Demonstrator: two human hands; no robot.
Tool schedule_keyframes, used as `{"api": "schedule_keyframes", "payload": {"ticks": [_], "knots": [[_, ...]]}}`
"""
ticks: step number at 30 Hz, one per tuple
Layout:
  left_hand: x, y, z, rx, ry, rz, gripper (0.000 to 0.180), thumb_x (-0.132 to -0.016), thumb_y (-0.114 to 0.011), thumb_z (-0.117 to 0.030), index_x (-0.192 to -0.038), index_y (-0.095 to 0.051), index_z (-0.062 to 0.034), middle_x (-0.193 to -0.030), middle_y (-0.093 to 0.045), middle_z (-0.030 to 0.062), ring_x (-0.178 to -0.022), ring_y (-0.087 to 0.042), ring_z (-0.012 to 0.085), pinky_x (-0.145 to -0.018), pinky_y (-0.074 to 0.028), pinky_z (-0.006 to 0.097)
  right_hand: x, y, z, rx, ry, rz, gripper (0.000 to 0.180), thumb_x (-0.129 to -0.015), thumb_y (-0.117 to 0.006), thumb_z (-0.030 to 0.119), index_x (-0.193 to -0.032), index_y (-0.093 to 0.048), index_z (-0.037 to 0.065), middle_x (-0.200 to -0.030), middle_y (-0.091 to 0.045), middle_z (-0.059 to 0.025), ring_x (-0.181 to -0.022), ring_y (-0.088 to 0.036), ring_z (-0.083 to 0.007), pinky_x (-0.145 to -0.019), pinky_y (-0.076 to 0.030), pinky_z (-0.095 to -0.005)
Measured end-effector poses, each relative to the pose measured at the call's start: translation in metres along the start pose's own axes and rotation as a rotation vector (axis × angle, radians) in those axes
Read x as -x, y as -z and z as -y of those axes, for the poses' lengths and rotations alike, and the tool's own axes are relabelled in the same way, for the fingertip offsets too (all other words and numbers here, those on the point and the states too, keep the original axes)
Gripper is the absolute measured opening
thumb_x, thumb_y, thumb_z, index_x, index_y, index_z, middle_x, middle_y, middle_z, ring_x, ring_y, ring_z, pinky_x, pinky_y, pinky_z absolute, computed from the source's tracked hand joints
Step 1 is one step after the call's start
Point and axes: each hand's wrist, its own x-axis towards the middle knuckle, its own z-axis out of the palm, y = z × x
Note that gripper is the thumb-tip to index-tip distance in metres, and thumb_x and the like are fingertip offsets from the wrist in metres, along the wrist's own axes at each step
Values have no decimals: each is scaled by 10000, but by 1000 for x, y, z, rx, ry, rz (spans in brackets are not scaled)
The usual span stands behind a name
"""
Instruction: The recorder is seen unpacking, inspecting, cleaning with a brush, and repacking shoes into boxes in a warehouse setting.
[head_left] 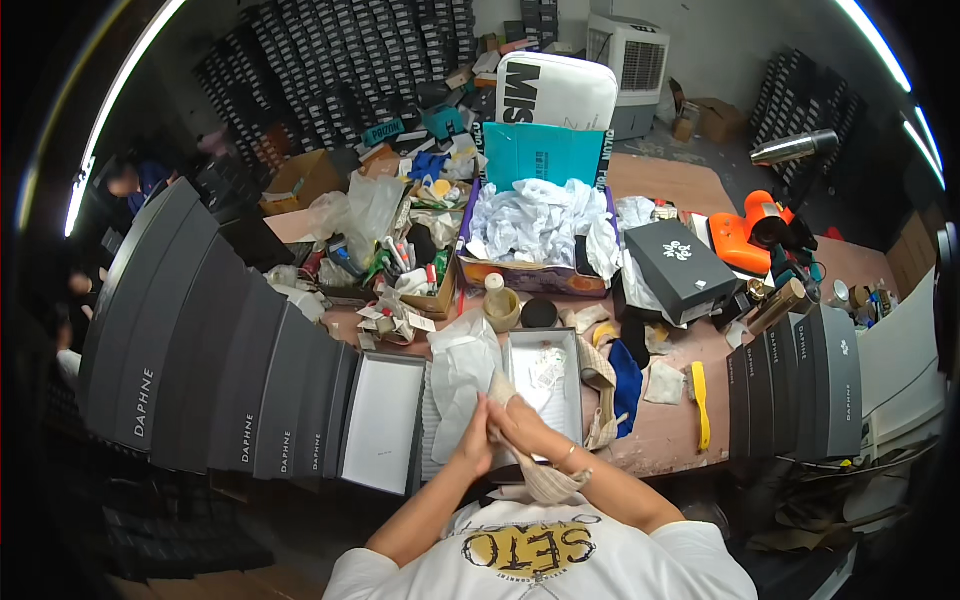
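Close in front of my body, a beige woven shoe (553, 484) lies tilted between my hands, its rounded end toward me. My right hand (532, 432) is closed round its middle, with a bracelet at the wrist. My left hand (478, 442) presses against the shoe's left side, its fingers together and partly hidden. Beyond my hands stands an open white-lined shoebox (560, 400) with crumpled paper and a small packet in it. White tissue paper (460, 360) lies to its left. A matching beige checked shoe (603, 430) rests at the box's right, beside a blue cloth (627, 385).
A grey box lid (383, 420) lies at left, next to stacked dark shoeboxes (220, 350). More boxes (800, 380) stand at right, near a yellow-handled brush (700, 405). Farther back are a paper-filled carton (535, 275), a black box (680, 268) and an orange tool (745, 235).
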Motion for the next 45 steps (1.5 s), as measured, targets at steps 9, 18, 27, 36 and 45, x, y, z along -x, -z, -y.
{"api": "schedule_keyframes", "payload": {"ticks": [9, 18, 27, 36, 45], "knots": [[-58, 43, -4, 180, -61, 104, 379, -984, -442, -295, -1308, -387, -105, -1058, -577, 122, -936, -604, 241, -812, -519, 389, 9, -24, 34, -198, 66, -39, 735, -939, -307, 532, -1300, -395, -102, -1213, -474, -374, -1147, -424, -507, -1012, -291, -477], [-16, 22, -16, 188, -112, 198, 475, -982, -423, -239, -1410, -298, -75, -1161, -569, 152, -1000, -604, 241, -846, -522, 375, 87, 29, 31, -568, 103, 179, 565, -953, -434, 385, -1255, -447, -92, -1266, -447, -347, -1129, -501, -419, -949, -395, -433], [42, -3, 27, 268, 31, 105, 576, -967, -408, -460, -1368, -373, -48, -1292, -487, 165, -1153, -532, 339, -909, -495, 430, -17, 21, -100, 475, -140, -152, 458, -827, -650, 289, -1189, -531, 35, -1127, -527, -235, -928, -617, -364, -748, -513, -434], [1, 42, 44, 490, 114, -73, 606, -949, -422, -506, -1322, -432, -29, -1222, -537, 178, -1062, -588, 340, -877, -515, 411, 21, 11, -53, 168, 279, -260, 424, -754, -646, 136, -1147, -532, 23, -1114, -519, -208, -1058, -527, -371, -883, -456, -419], [-7, 57, 47, 511, 117, -69, 628, -942, -427, -507, -1279, -465, 21, -1122, -583, 219, -941, -625, 314, -786, -554, 383, 12, 10, -102, 594, -152, -214, 462, -715, -735, 212, -1101, -552, 34, -1168, -516, -213, -984, -554, -388, -871, -463, -458]]}}
